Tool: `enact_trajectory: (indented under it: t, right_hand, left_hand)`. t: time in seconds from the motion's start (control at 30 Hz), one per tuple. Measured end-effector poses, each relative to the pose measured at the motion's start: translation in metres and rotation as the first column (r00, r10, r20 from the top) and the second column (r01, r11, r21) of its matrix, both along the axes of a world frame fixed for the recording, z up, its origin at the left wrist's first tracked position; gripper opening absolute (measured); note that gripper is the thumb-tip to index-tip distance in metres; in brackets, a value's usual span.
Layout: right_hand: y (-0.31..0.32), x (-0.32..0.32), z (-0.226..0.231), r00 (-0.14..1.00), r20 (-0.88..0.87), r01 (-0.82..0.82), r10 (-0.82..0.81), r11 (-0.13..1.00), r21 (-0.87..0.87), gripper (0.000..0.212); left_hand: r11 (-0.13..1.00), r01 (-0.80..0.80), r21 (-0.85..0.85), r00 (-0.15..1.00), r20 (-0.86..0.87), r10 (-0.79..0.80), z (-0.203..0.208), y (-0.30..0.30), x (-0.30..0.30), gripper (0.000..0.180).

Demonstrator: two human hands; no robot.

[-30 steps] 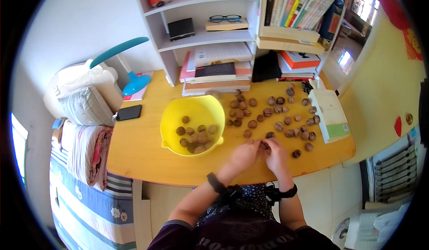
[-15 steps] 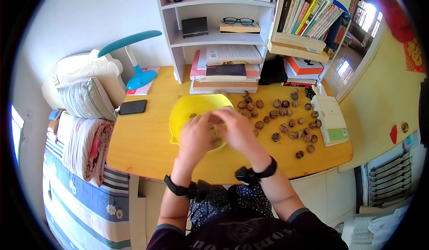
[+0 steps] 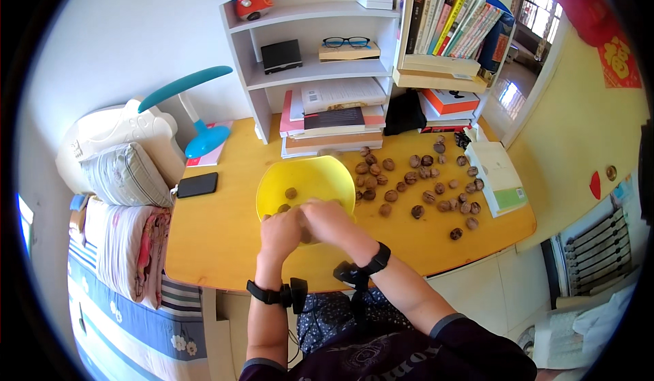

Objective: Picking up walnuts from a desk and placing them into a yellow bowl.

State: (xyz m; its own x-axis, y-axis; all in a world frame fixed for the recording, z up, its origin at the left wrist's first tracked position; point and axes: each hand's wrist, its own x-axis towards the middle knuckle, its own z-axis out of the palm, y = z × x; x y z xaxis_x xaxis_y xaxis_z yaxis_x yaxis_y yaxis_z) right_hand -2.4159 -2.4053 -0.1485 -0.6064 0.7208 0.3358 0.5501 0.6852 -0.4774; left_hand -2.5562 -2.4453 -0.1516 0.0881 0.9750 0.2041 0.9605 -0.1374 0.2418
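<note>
The left hand [image 3: 281, 232] and right hand [image 3: 328, 219] lay close together over the near part of the yellow bowl [image 3: 306, 172], fingers bent; whether they gripped anything cannot be told, as the backs of the hands hid the fingertips. Dark bands [image 3: 268, 294] circled both wrists. Inside the bowl, walnuts [image 3: 291, 193] showed beyond the hands, others being partly hidden. The bowl stood on the wooden table [image 3: 218, 245]; to its right lay scattered loose walnuts [image 3: 417, 211], reaching nearly to a white box [image 3: 492, 166]. To its left lay a black phone [image 3: 197, 184], with a blue lamp [image 3: 207, 141] behind. At the back rose a shelf [image 3: 313, 62] bearing books and glasses [image 3: 346, 42].
</note>
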Motion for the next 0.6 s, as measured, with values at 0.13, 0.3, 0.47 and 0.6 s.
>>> enact_trajectory:
  t: [0.13,0.3,0.47,0.6]
  right_hand:
    - [-0.001,0.009,0.001,0.997,-0.066,0.027,-0.027,1.0,0.002,0.008]
    - [0.0,0.041,0.02,0.97,-0.22,0.097,-0.103,0.995,-0.037,0.009]
    - [0.007,0.134,0.013,0.847,-0.391,0.372,-0.36,0.927,-0.048,0.016]
    - [0.001,0.174,-0.048,0.865,-0.225,0.469,-0.449,0.882,0.043,0.02]
  left_hand:
    - [1.0,-0.009,-0.021,0.999,0.03,0.01,0.01,-0.002,0.01,0.018]
    - [0.955,0.015,0.297,0.981,0.181,-0.072,0.026,-0.002,0.034,0.02]
    - [0.875,0.191,0.446,0.846,0.377,-0.377,0.036,-0.006,0.096,0.024]
    - [0.867,0.374,0.329,0.784,0.388,-0.485,0.014,-0.01,0.144,0.031]
